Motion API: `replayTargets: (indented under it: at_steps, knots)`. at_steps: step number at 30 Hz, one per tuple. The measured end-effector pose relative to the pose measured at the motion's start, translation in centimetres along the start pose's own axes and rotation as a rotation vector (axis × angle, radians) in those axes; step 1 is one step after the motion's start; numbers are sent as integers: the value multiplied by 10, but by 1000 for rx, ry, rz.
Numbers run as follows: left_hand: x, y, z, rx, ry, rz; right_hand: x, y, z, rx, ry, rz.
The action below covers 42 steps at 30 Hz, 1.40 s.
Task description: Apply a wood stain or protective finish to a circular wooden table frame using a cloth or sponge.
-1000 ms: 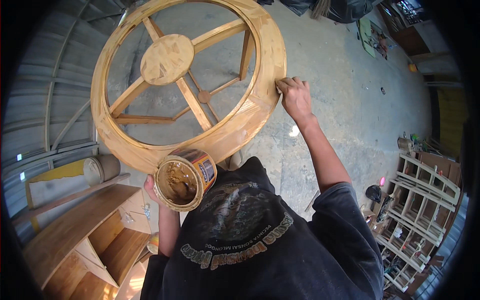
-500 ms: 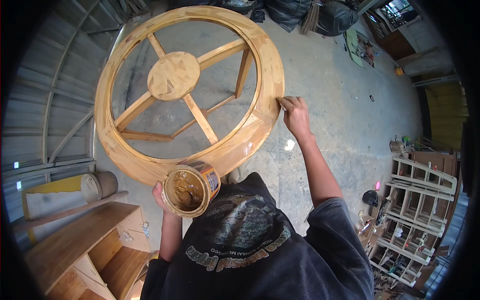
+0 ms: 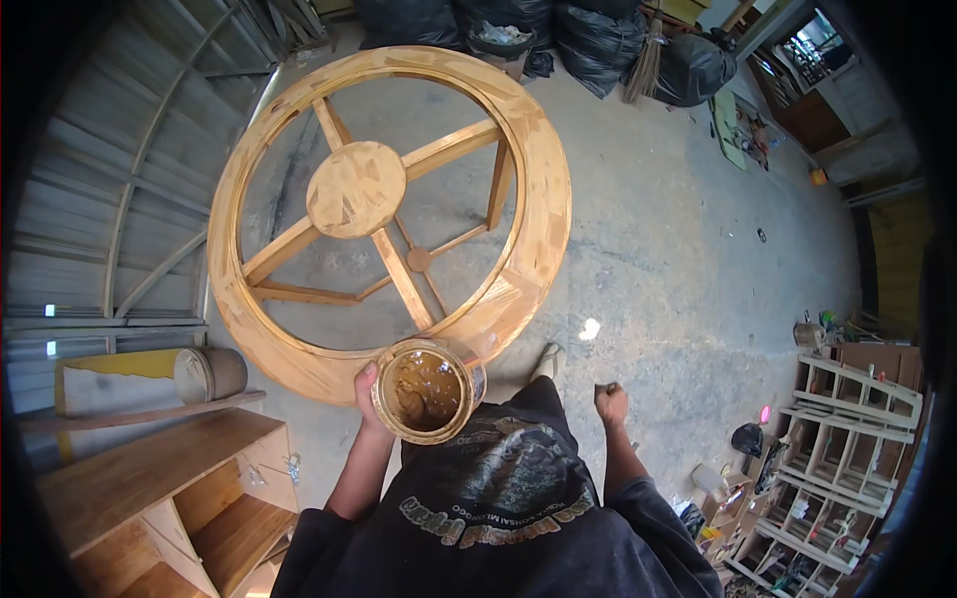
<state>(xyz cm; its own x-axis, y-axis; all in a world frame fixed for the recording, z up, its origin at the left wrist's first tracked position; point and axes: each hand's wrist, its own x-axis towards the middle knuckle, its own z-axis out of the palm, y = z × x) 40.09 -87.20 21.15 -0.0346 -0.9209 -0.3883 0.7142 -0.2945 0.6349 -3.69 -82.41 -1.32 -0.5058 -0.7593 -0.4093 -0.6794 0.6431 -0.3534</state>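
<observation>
My left hand (image 3: 367, 397) grips a round open can (image 3: 478, 382) from its left side, with the thumb near the rim. Thick, glossy brown paste (image 3: 429, 391) coats the inside. Just beyond the can stands a round wooden table frame (image 3: 545, 214) with a wide ring top, crossing spokes and a small central disc (image 3: 357, 189). Patches of differing wood tone show on the ring. My right hand (image 3: 612, 405) is closed, low over the floor to the right of the frame. A small dark piece pokes out of its fingers, too small to name.
A wooden cabinet (image 3: 159, 468) with open compartments stands at the lower left, near a bucket (image 3: 214, 374) lying on its side. Black bags (image 3: 598, 45) and a broom (image 3: 646, 65) line the back. Slatted wooden frames (image 3: 847, 439) are stacked at the right.
My right hand has left the ring's right edge and come back toward my body. The can in my left hand has shifted right in the picture, as the view has moved.
</observation>
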Motion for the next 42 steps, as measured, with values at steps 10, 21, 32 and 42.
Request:
replayTargets:
  at_steps: [10,21,32,42]
  knots:
    - [130,-215,251,-38,-4,-89,204,244,-128,426,-153,346]
    - [308,-348,427,592,22,2,558,52,-294,633,-350,-191]
    - [572,-307,403,539,281,93,673,-265,-293,170,-419,-755]
    - [619,-223,428,248,542,324,677,-537,-295,131,-323,-1797]
